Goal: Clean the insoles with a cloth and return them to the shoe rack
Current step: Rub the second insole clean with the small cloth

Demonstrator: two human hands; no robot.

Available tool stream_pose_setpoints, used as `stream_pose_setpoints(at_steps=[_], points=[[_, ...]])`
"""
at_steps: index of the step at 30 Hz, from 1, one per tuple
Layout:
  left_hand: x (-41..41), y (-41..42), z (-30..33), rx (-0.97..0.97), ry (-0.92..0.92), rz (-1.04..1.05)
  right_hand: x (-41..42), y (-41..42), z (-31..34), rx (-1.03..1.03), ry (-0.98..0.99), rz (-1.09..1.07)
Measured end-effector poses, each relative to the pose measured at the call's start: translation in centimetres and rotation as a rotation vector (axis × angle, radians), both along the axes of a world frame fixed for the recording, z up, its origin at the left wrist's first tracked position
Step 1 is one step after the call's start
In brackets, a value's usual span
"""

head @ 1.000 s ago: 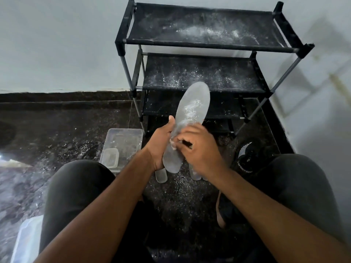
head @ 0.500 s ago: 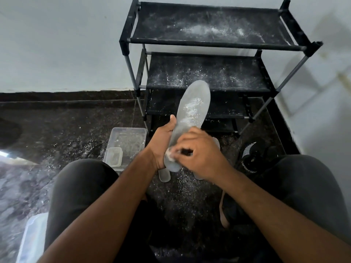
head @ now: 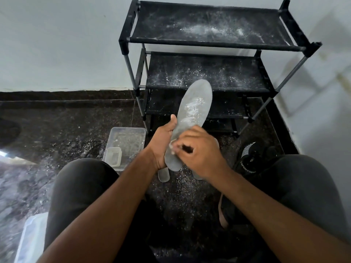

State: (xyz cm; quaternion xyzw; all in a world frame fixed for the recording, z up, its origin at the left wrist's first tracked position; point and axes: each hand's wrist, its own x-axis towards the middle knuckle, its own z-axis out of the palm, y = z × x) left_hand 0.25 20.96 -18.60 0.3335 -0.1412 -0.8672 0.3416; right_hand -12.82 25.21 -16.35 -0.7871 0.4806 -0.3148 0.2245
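We see two hands and one insole (head: 193,118) held up between them. The left hand (head: 161,143) grips the insole near its heel, with the thumb up along the left edge. The right hand (head: 199,152) lies over the lower part of the insole, fingers curled tight on a small pale thing, maybe a cloth (head: 171,148). Only a tiny bit of it peeks out, so we cannot be sure what it is. The hand looks a little blurred.

The insole is grey with a white powdery patch in the middle. Its toe end points up and away, in front of the rack (head: 209,44).

There is one rack, black, with three shelves that we can count. The top two have white dust on them. The lowest one is dark and partly hidden behind the insole.

On the floor (head: 57,130), under the hands, two more insoles (head: 163,174) poke out. We see just their ends. The hands hide the rest.

To the left is one clear tub (head: 131,135) with one small box (head: 113,156) inside it. At the bottom left corner is another clear thing (head: 30,240), cut off by the edge. We cannot tell what it is.

On the right there is one black shoe (head: 250,156) with white stripes, partly behind the right knee. A thin brown strip (head: 221,213) lies by the right leg. It is hard to make out.

White specks are all over the dark floor.
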Motion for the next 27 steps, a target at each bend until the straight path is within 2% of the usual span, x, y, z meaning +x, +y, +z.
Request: stream_pose_setpoints(at_steps=[3,8,13,18,22,27], points=[[0.1,0.2,0.1,-0.020,-0.015,-0.002,0.1,1.0,0.5,0.071,0.021,0.149],[0.2,0.2,-0.2,-0.026,0.024,-0.008,-2.1,-1.4,0.6,-0.067,0.155,-0.089],[0.4,-0.1,-0.2,-0.019,-0.004,0.005,-0.7,1.0,0.9,0.120,0.099,0.197],[0.5,-0.1,0.0,-0.011,0.042,0.021,-1.3,-0.4,0.7,-0.009,0.135,0.046],[0.6,0.0,-0.2,0.015,0.049,0.016,0.1,1.4,0.3,0.046,0.076,0.200],[0.4,-0.2,0.0,-0.023,0.033,0.041,0.1,0.4,0.0,-0.073,-0.005,0.034]])
